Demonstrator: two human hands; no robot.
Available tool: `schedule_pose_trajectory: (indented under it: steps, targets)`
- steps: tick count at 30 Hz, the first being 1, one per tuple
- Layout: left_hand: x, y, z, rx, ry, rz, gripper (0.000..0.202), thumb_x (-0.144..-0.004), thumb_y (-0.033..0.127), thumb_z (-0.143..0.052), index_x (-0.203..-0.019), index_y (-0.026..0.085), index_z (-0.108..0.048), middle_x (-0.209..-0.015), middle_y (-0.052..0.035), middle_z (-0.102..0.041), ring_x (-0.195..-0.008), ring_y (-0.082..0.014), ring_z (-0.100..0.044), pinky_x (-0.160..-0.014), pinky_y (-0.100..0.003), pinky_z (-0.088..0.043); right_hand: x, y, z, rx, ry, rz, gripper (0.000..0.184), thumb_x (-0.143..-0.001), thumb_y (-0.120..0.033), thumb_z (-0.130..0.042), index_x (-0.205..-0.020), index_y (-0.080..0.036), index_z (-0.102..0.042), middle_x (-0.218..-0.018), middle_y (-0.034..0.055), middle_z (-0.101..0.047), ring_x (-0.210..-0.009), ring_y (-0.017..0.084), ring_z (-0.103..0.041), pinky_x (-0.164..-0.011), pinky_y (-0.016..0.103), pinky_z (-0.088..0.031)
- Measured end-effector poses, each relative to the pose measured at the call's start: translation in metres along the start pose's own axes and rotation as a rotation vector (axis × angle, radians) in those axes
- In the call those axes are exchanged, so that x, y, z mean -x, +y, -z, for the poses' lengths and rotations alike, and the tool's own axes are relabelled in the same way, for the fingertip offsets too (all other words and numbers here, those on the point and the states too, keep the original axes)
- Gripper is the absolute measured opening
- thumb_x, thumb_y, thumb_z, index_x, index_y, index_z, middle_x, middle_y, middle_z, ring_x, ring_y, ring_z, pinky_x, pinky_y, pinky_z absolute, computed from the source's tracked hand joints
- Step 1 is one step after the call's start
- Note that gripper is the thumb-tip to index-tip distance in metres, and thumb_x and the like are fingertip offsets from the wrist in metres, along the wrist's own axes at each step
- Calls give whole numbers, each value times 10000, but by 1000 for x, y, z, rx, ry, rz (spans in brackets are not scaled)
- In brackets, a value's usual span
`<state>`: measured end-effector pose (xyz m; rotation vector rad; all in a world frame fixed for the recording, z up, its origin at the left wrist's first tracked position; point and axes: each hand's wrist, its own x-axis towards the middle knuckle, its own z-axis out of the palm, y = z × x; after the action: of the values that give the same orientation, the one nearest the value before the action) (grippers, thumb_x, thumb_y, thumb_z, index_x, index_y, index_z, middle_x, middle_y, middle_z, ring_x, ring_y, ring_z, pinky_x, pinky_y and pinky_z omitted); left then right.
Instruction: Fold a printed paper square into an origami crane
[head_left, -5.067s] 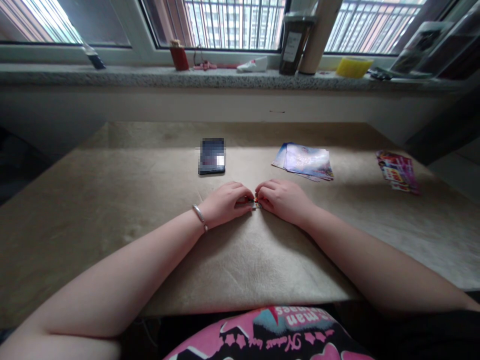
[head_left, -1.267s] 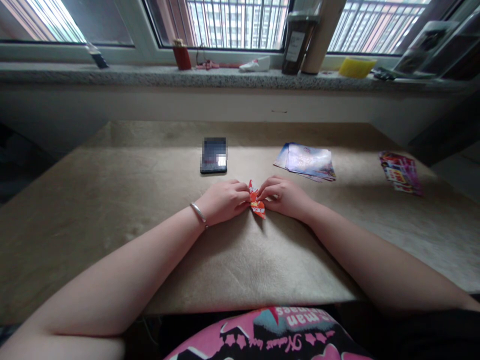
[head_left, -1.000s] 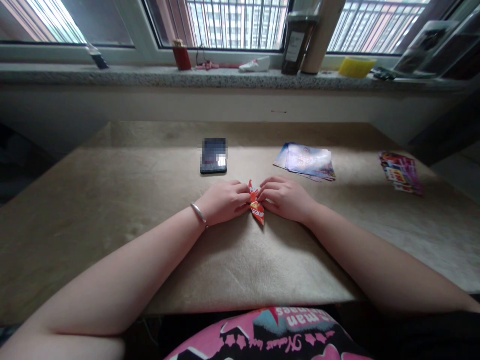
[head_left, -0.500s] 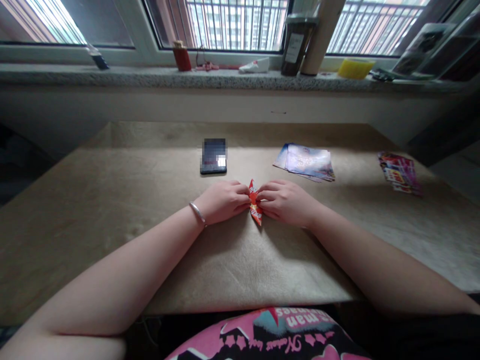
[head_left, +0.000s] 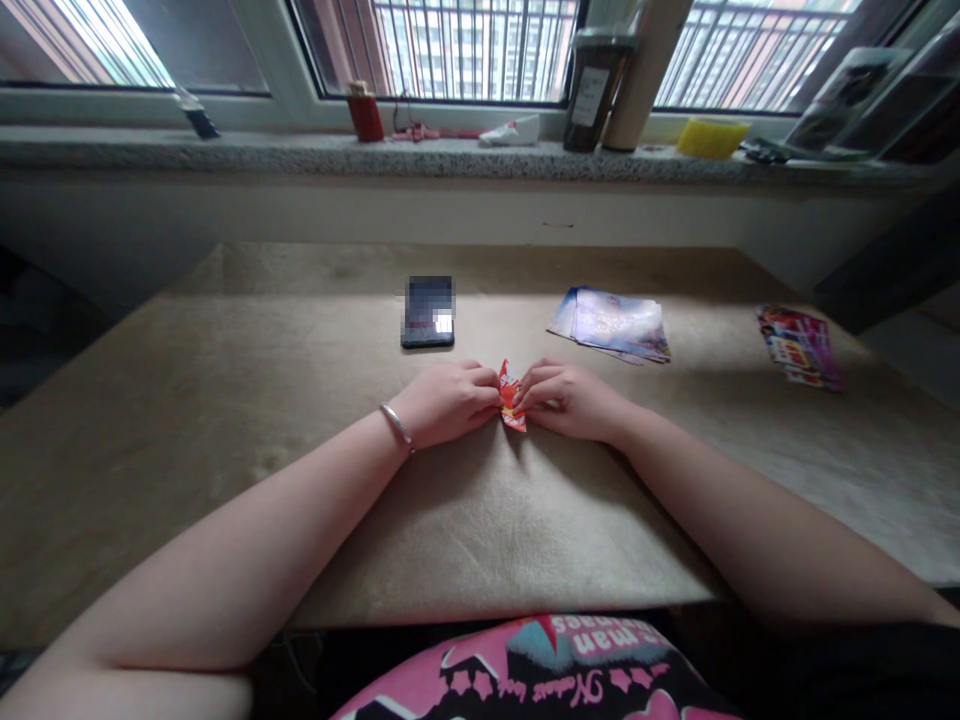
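Note:
A small folded piece of red-orange printed paper [head_left: 511,400] sits at the middle of the tan table [head_left: 225,420]. My left hand [head_left: 448,403], with a silver bracelet on its wrist, pinches the paper's left side with curled fingers. My right hand [head_left: 571,400] pinches its right side the same way. Both hands rest on the table and meet at the paper, which sticks up between the fingertips. Part of the paper is hidden under my fingers.
A dark phone [head_left: 427,312] lies just beyond my hands. A stack of bluish printed sheets [head_left: 613,324] lies to the right, and a pink-red packet [head_left: 799,346] farther right. The stone windowsill [head_left: 225,152] holds a red cup [head_left: 365,113], a dark jar [head_left: 590,92] and a yellow container [head_left: 712,136].
Five seconds ago the paper was pressed almost flat and hidden between my fingertips; now it stands up visibly. Over the last second its lower tip has drawn in slightly under my right fingers.

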<state>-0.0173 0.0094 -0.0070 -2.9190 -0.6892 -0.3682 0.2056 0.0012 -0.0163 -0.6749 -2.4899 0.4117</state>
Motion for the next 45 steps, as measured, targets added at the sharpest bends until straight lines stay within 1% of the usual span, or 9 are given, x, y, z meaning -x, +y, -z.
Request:
schedule_pose_trajectory:
  steps: [8, 13, 17, 21, 24, 34, 36, 41, 45]
  targets:
    - [0, 4, 2, 27, 3, 26, 199, -874, 333, -533, -901, 198, -677, -942, -42, -669, -844, -168, -591, -736, -271, -473, -2, 3, -6, -88, 61, -208, 99, -794, -245, -641, -768, -223, -734, -815, 42, -737, -956, 202, -642, -888, 367, -462]
    - [-1, 7, -3, 16, 50, 100, 164, -878, 257, -521, -850, 191, -668, -896, -31, -666, -807, -148, -586, -695, -247, -459, -4, -2, -9, -134, 120, -346, 115, -785, -247, -637, -729, -201, -725, -872, 56, -734, -875, 191, -668, -812, 319, -481]
    - [-2, 11, -5, -12, 46, 121, 136, -859, 252, -544, -845, 185, -661, -888, -27, -668, -819, -161, -597, -688, -255, -462, -2, -2, -8, -100, 128, -337, 103, -794, -244, -625, -763, -206, -715, -907, 52, -733, -868, 182, -663, -856, 340, -448]
    - [-3, 12, -5, -46, 46, 115, 129, -855, 236, -544, -871, 182, -660, -885, -27, -673, -834, -170, -603, -693, -266, -459, 0, -2, -5, 67, 88, -262, 65, -785, -252, -632, -810, -227, -686, -857, 9, -727, -845, 169, -653, -1026, 447, -290]
    - [-4, 12, -6, -52, 65, 113, 126, -851, 232, -541, -853, 187, -659, -857, -17, -674, -801, -170, -600, -678, -274, -449, 2, -2, -2, 211, 64, -205, 66, -782, -283, -639, -811, -239, -679, -864, 3, -715, -867, 173, -634, -1052, 463, -239]
    - [-8, 12, -7, -55, 32, 181, 108, -818, 245, -570, -800, 161, -634, -821, -44, -652, -770, -183, -588, -708, -299, -453, -4, -5, -3, 391, 32, -97, 59, -754, -201, -596, -761, -205, -655, -869, 45, -697, -911, 206, -594, -989, 397, -338]
    - [-9, 14, -5, -69, 21, 188, 119, -821, 246, -565, -800, 156, -639, -811, -49, -648, -764, -188, -588, -731, -318, -459, -5, -5, -5, 382, 31, -113, 50, -735, -192, -610, -761, -198, -652, -878, 53, -693, -941, 221, -580, -951, 388, -367]
    - [-12, 15, -7, 7, 82, 245, 88, -768, 222, -584, -782, 184, -662, -828, -26, -658, -826, -180, -592, -1013, -429, -348, -5, 0, -12, 291, 46, -197, 83, -722, -174, -599, -779, -196, -656, -926, 62, -685, -957, 229, -560, -908, 394, -396]
    - [-13, 12, -12, 135, 113, 322, 92, -753, 203, -582, -737, 180, -669, -865, -33, -667, -833, -178, -581, -927, -394, -402, -6, 2, -13, 195, 42, -262, 89, -743, -181, -586, -769, -192, -670, -904, 61, -687, -895, 210, -582, -871, 374, -412]
